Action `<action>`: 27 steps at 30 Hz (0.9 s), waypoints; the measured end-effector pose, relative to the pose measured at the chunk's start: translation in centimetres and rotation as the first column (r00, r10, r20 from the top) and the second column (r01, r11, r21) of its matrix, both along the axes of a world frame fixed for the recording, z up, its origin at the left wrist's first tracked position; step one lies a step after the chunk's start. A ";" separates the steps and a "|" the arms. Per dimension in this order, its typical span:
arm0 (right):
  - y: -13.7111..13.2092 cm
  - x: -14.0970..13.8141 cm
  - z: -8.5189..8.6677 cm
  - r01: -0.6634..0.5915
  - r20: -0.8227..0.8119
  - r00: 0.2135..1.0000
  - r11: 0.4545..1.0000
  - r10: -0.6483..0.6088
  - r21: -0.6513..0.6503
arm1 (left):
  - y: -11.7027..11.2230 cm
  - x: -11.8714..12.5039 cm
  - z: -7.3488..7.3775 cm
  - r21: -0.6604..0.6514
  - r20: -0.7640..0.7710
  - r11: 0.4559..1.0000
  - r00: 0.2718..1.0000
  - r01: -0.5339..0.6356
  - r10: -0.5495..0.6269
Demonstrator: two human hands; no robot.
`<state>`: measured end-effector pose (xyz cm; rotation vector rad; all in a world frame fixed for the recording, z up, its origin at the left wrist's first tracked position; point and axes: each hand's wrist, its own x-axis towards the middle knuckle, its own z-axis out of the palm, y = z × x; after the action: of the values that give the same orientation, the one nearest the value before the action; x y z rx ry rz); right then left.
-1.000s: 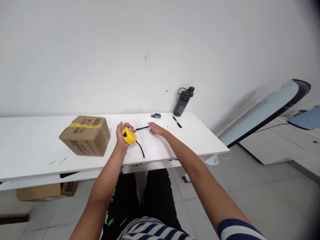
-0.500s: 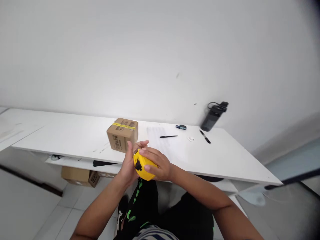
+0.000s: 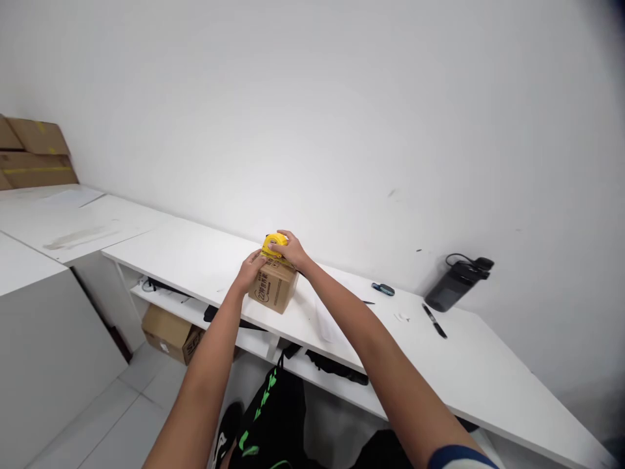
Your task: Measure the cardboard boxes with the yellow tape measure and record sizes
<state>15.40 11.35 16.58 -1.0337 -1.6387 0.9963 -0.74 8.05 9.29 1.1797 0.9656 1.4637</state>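
- A plain white wall point(image 3: 312, 117) fills the upper frame, and a long white table point(image 3: 161, 251) runs below it from the left toward the lower right; cardboard boxes point(image 3: 39, 137) are stacked at the upper left.
- The small carton point(image 3: 278, 290) sits on the table at the centre of the frame, printed side toward the viewer.
- The yellow tape measure point(image 3: 274, 245) is at the carton's top, just above the centre; whether its case rests there or hovers slightly is hard to tell.
- The right hand point(image 3: 291, 249) grasps the case from its right side, fingers over the top and thumb across the near face.
- The left hand point(image 3: 251, 268) is at the carton's upper left edge, fingers bent; whether it pinches the blade or only presses the cardboard cannot be told.
- To do this well, I would keep the case level and steady, pin the blade's end at the carton's edge, and run the blade flat and parallel to that edge.
- Reading from straight above would help; fingertips should stay off the marks.
- On the right of the frame lie a marker point(image 3: 434, 320) and a dark bottle point(image 3: 454, 283), well apart from both hands.
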 end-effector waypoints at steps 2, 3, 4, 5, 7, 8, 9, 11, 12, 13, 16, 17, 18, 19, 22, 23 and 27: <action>0.3 -0.8 -0.8 -0.001 0.033 0.999 0.999 0.000 0.036 | -0.4 -0.1 -0.2 0.025 0.006 0.999 0.999 0.031 -0.031; 0.4 -1.0 -1.1 -0.008 0.049 0.999 0.999 0.006 0.050 | -0.5 -0.1 -0.1 0.024 0.002 0.999 0.999 0.043 -0.043; 0.5 -1.2 -1.2 -0.021 0.066 0.998 0.998 0.017 0.058 | -0.6 -0.1 -0.1 0.019 -0.003 0.999 0.999 0.050 -0.050; 0.6 -1.3 -1.3 -0.037 0.081 0.996 0.997 0.032 0.063 | -0.7 -0.1 0.0 0.012 -0.007 0.999 0.999 0.052 -0.052; 0.7 -1.3 -1.2 -0.073 0.118 0.991 0.994 0.063 0.077 | -0.7 0.0 0.0 0.001 -0.010 0.999 0.999 0.047 -0.047; 0.7 -1.3 -1.0 -0.086 0.145 0.987 0.992 0.072 0.093 | -0.7 0.0 -0.1 0.001 -0.009 0.999 0.999 0.035 -0.035; 0.7 -1.3 -0.8 -0.092 0.183 0.981 0.989 0.070 0.113 | -0.6 0.1 -0.1 0.005 -0.007 1.000 1.000 0.020 -0.020; 0.4 -1.3 -0.1 -0.086 0.300 0.953 0.984 0.036 0.155 | -0.5 0.2 -0.4 0.019 0.006 1.000 1.000 -0.021 0.021; 0.3 -1.3 0.3 -0.074 0.378 0.926 0.982 0.004 0.172 | -0.4 0.4 -0.5 0.026 0.016 0.999 0.999 -0.040 0.040; 0.0 -1.2 0.6 -0.059 0.457 0.889 0.981 -0.032 0.184 | -0.3 0.5 -0.5 0.029 0.026 0.998 0.998 -0.055 0.054; -1.1 -0.1 1.5 -0.011 0.632 0.764 0.977 -0.128 0.211 | 0.1 0.7 -0.7 0.007 0.044 0.995 0.994 -0.099 0.098; -1.6 0.7 1.6 0.000 0.661 0.735 0.975 -0.151 0.223 | 0.3 0.8 -0.7 0.003 0.044 0.994 0.993 -0.113 0.113; -2.2 1.6 1.7 0.008 0.677 0.716 0.972 -0.169 0.235 | 0.5 0.8 -0.8 0.005 0.043 0.991 0.991 -0.131 0.130; -2.9 2.8 1.7 0.015 0.686 0.704 0.970 -0.183 0.244 | 0.7 0.8 -0.9 0.014 0.042 0.989 0.988 -0.147 0.146; -5.2 6.7 1.6 0.029 0.691 0.698 0.972 -0.185 0.231 | 1.2 0.8 -1.1 0.044 0.051 0.987 0.987 -0.157 0.155; -5.9 8.0 1.5 0.035 0.691 0.700 0.975 -0.179 0.217 | 1.4 0.8 -1.2 0.043 0.055 0.987 0.987 -0.152 0.150; -8.0 11.6 1.0 0.051 0.719 0.675 0.983 -0.165 0.178 | 1.6 0.6 -1.2 0.020 0.057 0.991 0.990 -0.131 0.130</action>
<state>26.99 3.34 17.57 -1.5328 -2.2152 0.3534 -0.11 9.64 8.11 1.1045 1.0059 1.6073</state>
